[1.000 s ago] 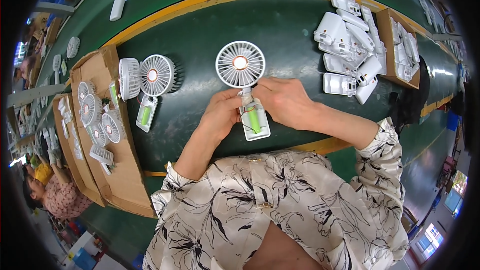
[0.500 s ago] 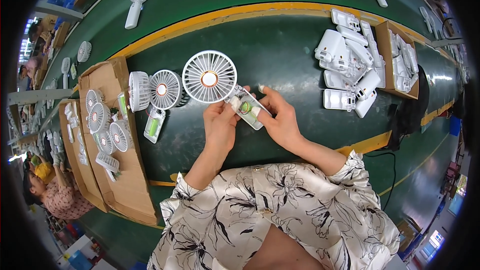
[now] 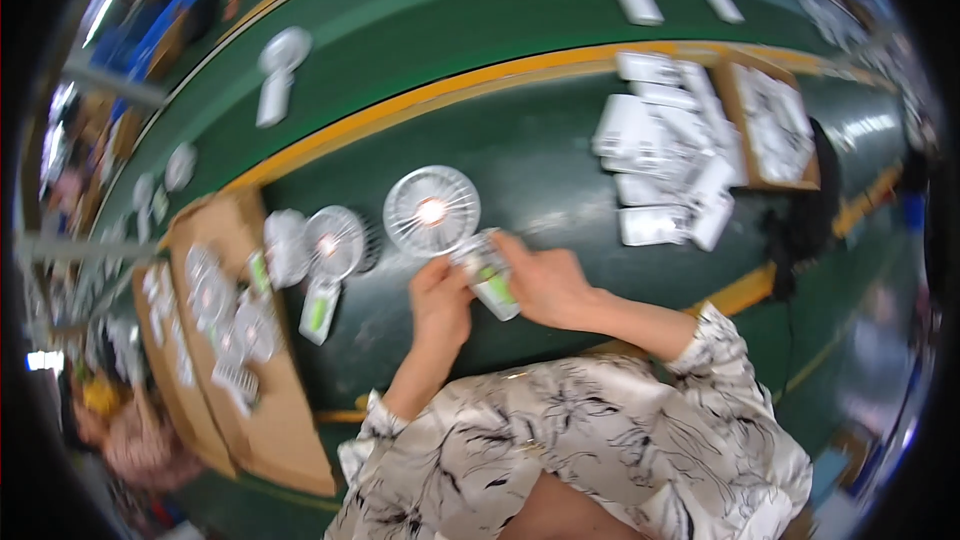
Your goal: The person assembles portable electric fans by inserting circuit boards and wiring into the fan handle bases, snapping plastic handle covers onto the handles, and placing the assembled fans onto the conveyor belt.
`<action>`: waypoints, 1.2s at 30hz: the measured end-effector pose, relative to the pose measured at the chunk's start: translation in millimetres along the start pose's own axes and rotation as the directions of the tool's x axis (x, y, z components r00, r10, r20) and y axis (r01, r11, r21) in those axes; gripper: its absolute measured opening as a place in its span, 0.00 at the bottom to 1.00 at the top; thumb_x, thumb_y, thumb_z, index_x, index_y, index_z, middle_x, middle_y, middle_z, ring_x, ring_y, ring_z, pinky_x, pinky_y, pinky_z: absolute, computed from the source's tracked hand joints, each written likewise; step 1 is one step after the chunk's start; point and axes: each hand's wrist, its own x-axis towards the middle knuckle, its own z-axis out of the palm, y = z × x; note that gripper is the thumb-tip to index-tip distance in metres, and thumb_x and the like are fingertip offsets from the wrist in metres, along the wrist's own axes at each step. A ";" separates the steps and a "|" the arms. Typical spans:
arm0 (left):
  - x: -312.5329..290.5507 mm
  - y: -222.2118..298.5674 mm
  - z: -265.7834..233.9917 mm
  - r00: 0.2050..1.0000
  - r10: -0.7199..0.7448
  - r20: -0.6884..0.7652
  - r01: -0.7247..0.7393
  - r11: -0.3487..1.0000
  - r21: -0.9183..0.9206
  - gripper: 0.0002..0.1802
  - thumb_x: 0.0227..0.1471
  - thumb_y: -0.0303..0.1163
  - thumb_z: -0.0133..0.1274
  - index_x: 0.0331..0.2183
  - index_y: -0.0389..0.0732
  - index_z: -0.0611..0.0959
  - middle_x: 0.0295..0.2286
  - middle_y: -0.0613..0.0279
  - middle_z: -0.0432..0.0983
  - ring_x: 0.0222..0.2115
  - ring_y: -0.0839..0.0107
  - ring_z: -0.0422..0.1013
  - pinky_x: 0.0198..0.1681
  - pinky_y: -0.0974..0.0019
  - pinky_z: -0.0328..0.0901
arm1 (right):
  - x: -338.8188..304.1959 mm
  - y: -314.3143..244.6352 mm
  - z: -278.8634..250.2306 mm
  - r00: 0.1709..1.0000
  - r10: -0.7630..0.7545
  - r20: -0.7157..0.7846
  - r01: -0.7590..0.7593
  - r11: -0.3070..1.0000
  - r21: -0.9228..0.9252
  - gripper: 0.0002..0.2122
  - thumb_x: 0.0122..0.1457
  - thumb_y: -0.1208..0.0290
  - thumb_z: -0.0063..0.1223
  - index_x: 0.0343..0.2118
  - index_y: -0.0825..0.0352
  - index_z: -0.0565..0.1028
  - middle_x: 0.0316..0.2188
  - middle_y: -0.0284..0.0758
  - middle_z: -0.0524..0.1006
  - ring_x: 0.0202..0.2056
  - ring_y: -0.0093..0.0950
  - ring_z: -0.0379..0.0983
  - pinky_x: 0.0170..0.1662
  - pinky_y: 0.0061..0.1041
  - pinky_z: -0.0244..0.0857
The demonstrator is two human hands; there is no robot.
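Observation:
Between my hands is a white handheld fan (image 3: 432,212) with its handle open, a green battery (image 3: 493,282) showing inside. My left hand (image 3: 441,305) is closed on the handle's left edge near the fan head. From the right, my right hand (image 3: 548,285) grips the handle's other side, fingers at its upper end. Motion blur hides the small parts under the fingertips. Just to the left, a second fan (image 3: 336,242) lies on the green table, its open handle (image 3: 320,310) also showing a green battery. Another fan head (image 3: 287,248) stands against it.
A cardboard tray (image 3: 290,430) with several fans sits at the left. White handle covers (image 3: 655,150) are piled at the right, beside a cardboard box (image 3: 745,165) of more white parts. Beyond the yellow edge strip (image 3: 400,105), finished-looking fans (image 3: 275,80) lie on a green belt.
The view has shifted and blurred. The held fan has come nearer my body, and its handle points more steeply down. My right hand's fingers have closed in around the handle's upper end.

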 end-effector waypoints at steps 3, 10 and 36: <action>6.4 3.2 -4.9 0.994 -0.084 0.070 0.087 0.995 -0.045 0.15 0.45 0.22 0.45 0.39 0.30 0.72 0.35 0.50 0.72 0.35 0.61 0.71 0.39 0.61 0.67 | -1.5 6.9 -29.8 0.992 -0.036 0.124 0.007 0.975 0.223 0.22 0.48 0.71 0.46 0.49 0.67 0.59 0.23 0.40 0.74 0.25 0.39 0.71 0.27 0.34 0.64; 9.3 12.5 -11.9 0.979 -0.146 0.144 0.152 0.988 -0.030 0.15 0.45 0.24 0.45 0.38 0.29 0.71 0.35 0.43 0.71 0.36 0.54 0.71 0.40 0.56 0.67 | 10.4 89.3 -159.3 0.750 -0.081 -0.656 -0.268 0.870 -0.414 0.12 0.43 0.81 0.45 0.34 0.67 0.72 0.29 0.38 0.74 0.27 0.35 0.71 0.29 0.30 0.65; 7.2 9.7 -8.0 0.958 -0.244 0.148 0.254 0.966 -0.050 0.14 0.47 0.26 0.45 0.37 0.29 0.72 0.34 0.47 0.73 0.36 0.59 0.71 0.40 0.60 0.67 | 67.9 107.8 -156.2 0.975 -0.172 0.143 0.222 0.668 -0.710 0.22 0.35 0.72 0.50 0.39 0.70 0.70 0.29 0.39 0.70 0.35 0.37 0.65 0.37 0.33 0.63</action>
